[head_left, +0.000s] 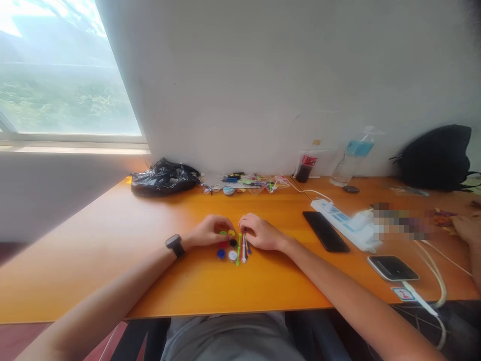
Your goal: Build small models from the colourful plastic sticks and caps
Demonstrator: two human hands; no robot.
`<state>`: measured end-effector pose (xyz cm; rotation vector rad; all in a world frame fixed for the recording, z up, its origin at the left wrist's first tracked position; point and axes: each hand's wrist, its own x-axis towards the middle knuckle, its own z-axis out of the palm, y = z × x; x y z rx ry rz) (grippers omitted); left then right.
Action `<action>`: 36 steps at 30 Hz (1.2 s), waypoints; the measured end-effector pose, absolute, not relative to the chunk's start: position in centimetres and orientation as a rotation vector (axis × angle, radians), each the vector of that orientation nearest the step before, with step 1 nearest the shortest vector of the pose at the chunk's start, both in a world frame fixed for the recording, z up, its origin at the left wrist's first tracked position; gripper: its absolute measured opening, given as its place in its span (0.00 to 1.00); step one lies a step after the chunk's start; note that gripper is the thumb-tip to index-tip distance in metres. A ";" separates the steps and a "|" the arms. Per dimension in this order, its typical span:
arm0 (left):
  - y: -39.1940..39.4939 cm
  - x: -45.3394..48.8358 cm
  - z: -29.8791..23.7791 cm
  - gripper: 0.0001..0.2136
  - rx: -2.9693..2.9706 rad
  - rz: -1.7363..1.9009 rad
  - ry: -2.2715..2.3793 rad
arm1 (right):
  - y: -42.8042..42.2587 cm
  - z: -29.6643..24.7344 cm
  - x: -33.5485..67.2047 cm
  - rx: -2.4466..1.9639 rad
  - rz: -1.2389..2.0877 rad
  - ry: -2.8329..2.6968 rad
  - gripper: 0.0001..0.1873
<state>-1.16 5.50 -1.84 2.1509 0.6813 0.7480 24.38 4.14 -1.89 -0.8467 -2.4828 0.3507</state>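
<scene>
My left hand (211,230), with a dark watch on its wrist, curls its fingers and thumb around a yellow disc (232,233). A green disc (223,233) lies by the same fingers. Below them are a red disc (222,244), partly hidden, a black disc (233,242), a blue disc (221,254) and a white disc (232,256). Beside the discs several thin arrow-shaped sticks lie side by side, among them a green arrow (238,250) and a white arrow (244,253). My right hand (261,233) has its fingertips closed at their far ends; what it pinches is unclear.
Along the wall are a black plastic bag (164,178), a pile of small coloured parts (244,181), a dark drink container (305,169) and a water bottle (349,158). To the right lie a phone (325,231), a power strip (343,220) and a cabled device (393,267). Another person's hand (468,225) shows far right.
</scene>
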 end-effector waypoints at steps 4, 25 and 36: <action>5.9 -1.2 -2.3 0.20 2.004 0.779 0.720 | 4.1 -1.8 24.3 -0.842 0.318 -2.480 0.12; 4.7 -1.1 -0.5 0.21 1.844 0.923 0.842 | 3.4 -1.9 23.4 -0.787 0.515 -2.166 0.13; 4.2 -0.2 -1.3 0.16 2.037 1.047 0.807 | 3.4 -2.4 23.6 -0.859 0.480 -2.178 0.12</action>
